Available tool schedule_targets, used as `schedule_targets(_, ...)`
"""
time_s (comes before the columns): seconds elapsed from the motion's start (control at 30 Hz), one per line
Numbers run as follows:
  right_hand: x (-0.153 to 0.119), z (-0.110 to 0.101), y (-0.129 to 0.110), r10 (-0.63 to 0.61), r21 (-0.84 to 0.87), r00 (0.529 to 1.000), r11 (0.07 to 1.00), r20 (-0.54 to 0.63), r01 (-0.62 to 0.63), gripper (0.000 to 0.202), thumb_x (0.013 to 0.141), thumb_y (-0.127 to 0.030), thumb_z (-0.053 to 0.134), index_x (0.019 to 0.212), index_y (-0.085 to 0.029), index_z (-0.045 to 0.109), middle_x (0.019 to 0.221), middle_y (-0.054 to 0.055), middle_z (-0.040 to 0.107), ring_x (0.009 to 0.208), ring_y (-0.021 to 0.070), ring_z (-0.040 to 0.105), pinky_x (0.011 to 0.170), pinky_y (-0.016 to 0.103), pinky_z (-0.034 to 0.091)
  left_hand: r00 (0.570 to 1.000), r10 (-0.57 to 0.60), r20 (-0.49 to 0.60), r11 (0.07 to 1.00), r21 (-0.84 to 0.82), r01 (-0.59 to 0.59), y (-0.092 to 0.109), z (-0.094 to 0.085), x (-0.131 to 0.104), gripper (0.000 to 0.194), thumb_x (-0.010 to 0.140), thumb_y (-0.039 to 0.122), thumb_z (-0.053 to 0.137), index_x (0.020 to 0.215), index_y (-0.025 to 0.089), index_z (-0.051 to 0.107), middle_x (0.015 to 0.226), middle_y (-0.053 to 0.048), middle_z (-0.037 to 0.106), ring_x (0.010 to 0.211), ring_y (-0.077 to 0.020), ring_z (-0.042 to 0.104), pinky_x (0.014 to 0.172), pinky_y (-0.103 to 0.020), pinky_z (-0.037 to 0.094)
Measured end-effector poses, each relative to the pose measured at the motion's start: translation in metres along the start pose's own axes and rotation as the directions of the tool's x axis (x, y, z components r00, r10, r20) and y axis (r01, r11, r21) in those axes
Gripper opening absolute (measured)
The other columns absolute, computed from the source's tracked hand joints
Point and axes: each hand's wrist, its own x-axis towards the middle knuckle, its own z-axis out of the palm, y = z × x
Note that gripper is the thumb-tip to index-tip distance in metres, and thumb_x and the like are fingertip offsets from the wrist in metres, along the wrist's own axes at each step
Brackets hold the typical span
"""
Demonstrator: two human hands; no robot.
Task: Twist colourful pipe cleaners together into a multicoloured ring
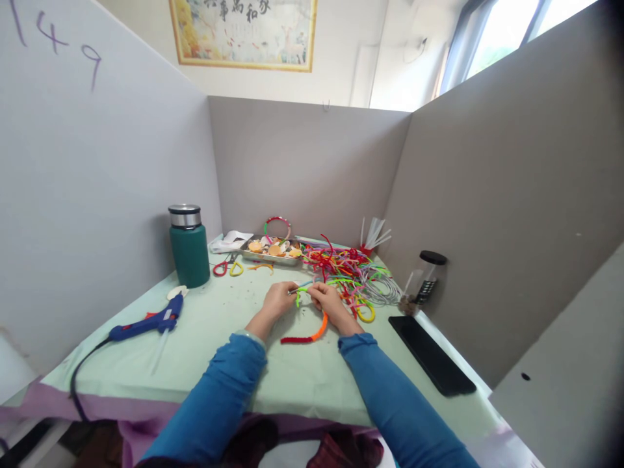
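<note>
Over the middle of the table, my left hand (281, 298) and my right hand (327, 300) are close together, fingers pinched on a green pipe cleaner (298, 299). Its bright green end hangs down between them. A red and orange pipe cleaner (319, 330) curves below my right hand, its red end pointing left; whether it joins the green one is hidden by the fingers. Just beyond my hands lies a tangled heap of coloured pipe cleaners (336, 260), mostly red, pink and green.
On the left stand a green bottle (189, 253) and a blue glue gun (151, 323) with its cord. Scissors (236, 268) lie near a metal tray (273, 259) of shell-like pieces. A black phone (431, 356) and clear jar (424, 283) are at right. Grey partitions (312, 169) surround the table.
</note>
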Motion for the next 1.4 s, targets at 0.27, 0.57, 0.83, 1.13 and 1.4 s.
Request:
schedule_targets(0.27,0.001,-0.001,0.004,-0.002,0.000,1.000,1.000,-0.012,0.002,0.025,0.067,-0.040,0.060,0.061,-0.018,0.050,0.047,-0.005,0.042,0.041,0.0068,0.031,0.041,0.022,0.021,1.000,-0.027,-0.015,0.999,0.025,0.028,0.003,-0.001,-0.001,0.025,0.071,0.025,0.057,0.093,0.022,0.068,0.086,-0.004,0.069,0.078,-0.0164,0.059,0.069,-0.023,0.039)
schedule_targets(0.57,0.000,0.000,0.001,0.003,-0.010,1.000,1.000,0.001,-0.003,0.025,0.067,-0.041,0.060,0.062,-0.017,0.051,0.048,-0.006,0.042,0.042,0.0066,0.032,0.042,0.022,0.021,0.998,-0.002,-0.068,0.997,-0.082,-0.004,0.000,0.001,0.000,0.021,0.071,0.035,0.060,0.080,0.019,0.069,0.077,-0.002,0.068,0.068,-0.0129,0.056,0.062,-0.022,0.038)
schedule_targets(0.83,-0.003,0.001,-0.006,-0.008,-0.052,0.999,0.999,0.038,0.010,0.024,0.068,-0.040,0.059,0.062,-0.017,0.052,0.046,-0.005,0.042,0.041,0.0070,0.033,0.041,0.022,0.022,0.989,-0.143,0.021,0.944,-0.298,0.143,-0.003,0.001,0.004,0.023,0.065,0.038,0.063,0.063,0.014,0.064,0.056,0.001,0.059,0.051,-0.0086,0.047,0.050,-0.020,0.033)
schedule_targets(1.13,-0.003,0.000,-0.004,-0.034,-0.074,0.997,0.996,0.070,0.040,0.025,0.069,-0.041,0.059,0.064,-0.017,0.054,0.048,-0.005,0.044,0.043,0.0074,0.034,0.042,0.022,0.023,0.926,-0.313,0.211,0.778,-0.502,0.377,0.004,-0.006,0.002,0.033,0.058,0.045,0.067,0.060,0.013,0.060,0.039,0.005,0.044,0.033,-0.0047,0.031,0.037,-0.021,0.021)
schedule_targets(1.4,0.000,-0.001,0.002,-0.012,-0.024,1.000,1.000,0.001,0.012,0.024,0.068,-0.039,0.059,0.060,-0.018,0.051,0.048,-0.005,0.043,0.042,0.0067,0.032,0.042,0.022,0.021,0.957,-0.249,0.149,0.794,-0.535,0.290,0.000,0.000,0.003,0.026,0.062,0.036,0.065,0.074,0.013,0.060,0.052,0.004,0.053,0.037,-0.0048,0.038,0.039,-0.019,0.028)
